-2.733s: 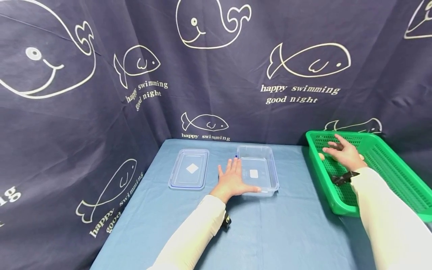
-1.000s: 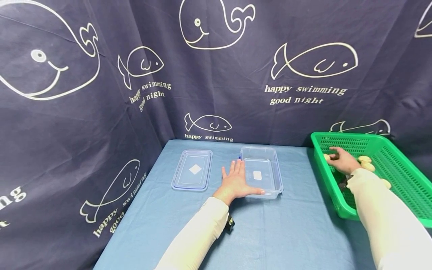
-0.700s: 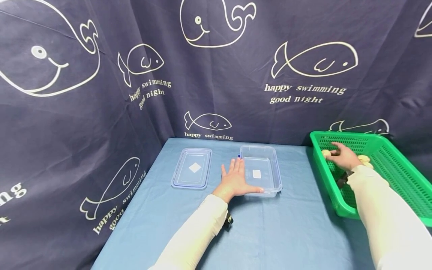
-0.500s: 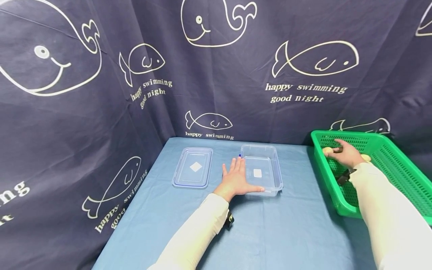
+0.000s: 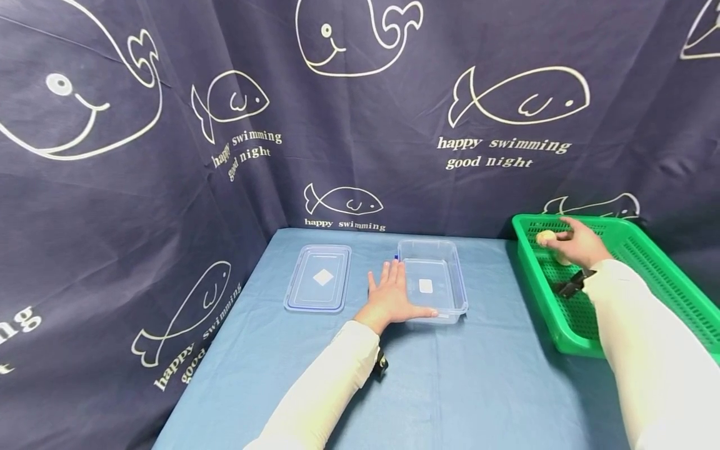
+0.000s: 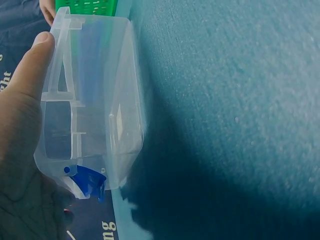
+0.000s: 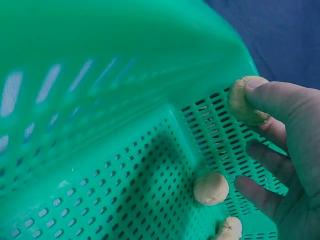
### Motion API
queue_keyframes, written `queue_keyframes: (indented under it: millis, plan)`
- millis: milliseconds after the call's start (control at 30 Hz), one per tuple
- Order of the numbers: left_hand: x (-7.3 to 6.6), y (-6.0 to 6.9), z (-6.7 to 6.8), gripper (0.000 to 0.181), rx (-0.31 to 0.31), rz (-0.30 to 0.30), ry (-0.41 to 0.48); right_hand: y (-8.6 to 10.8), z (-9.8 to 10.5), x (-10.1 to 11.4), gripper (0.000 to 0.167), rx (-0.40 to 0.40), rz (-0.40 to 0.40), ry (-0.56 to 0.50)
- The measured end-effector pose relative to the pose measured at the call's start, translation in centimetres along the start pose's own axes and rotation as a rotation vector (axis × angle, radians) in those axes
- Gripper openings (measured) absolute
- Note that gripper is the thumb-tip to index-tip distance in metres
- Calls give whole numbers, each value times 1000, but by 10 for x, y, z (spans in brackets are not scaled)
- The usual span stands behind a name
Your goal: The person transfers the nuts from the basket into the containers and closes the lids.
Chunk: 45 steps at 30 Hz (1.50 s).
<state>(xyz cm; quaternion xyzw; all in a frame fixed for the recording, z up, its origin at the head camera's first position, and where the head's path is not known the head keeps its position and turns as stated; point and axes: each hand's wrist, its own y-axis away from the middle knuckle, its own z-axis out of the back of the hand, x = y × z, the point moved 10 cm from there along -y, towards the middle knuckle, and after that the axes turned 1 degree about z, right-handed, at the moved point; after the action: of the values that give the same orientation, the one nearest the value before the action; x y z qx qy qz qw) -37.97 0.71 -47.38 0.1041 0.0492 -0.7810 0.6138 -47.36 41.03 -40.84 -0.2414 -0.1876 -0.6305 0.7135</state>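
A small pale yellow-brown ball-like piece [image 5: 545, 237] is pinched between the thumb and a finger of my right hand [image 5: 580, 245], above the far left part of the green basket [image 5: 540, 294]. In the right wrist view the pinched piece [image 7: 245, 101] is near the rim, with two similar pieces [image 7: 211, 188] lower in the basket. My left hand [image 5: 388, 300] is spread with straight fingers against the left and near sides of a clear plastic box [image 5: 444, 281]. The left wrist view shows the thumb along the rim of that box [image 6: 95, 100].
Left of the box a clear lid [image 5: 318, 281] with a blue edge lies flat on the blue cloth-covered table [image 5: 450, 387]. A dark curtain [image 5: 405, 125] with whale and fish drawings hangs behind and at the left.
My right hand, low in the basket a second ago, has risen toward its far left corner with the piece pinched. The left hand stays against the box; the view has shifted slightly.
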Motion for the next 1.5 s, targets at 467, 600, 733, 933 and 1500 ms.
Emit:
queue_keyframes:
  millis: [467, 600, 733, 933, 1500]
  plan:
    - [0, 0, 0, 137, -4, -2, 12, 0, 11, 21, 94, -59, -17, -43]
    - [-1, 0, 2, 137, -8, -2, 11, 1, 11, 32, 95, -64, -21, -59]
    - [0, 0, 3, 137, -13, -1, 11, 0, 12, 45, 92, -85, -6, -79]
    - [-1, 2, 4, 136, -6, -1, 19, -2, 10, 57, 89, -105, 8, -102]
    - [0, 1, 5, 137, -12, -2, 24, -14, -13, 95, 88, -114, 25, -191]
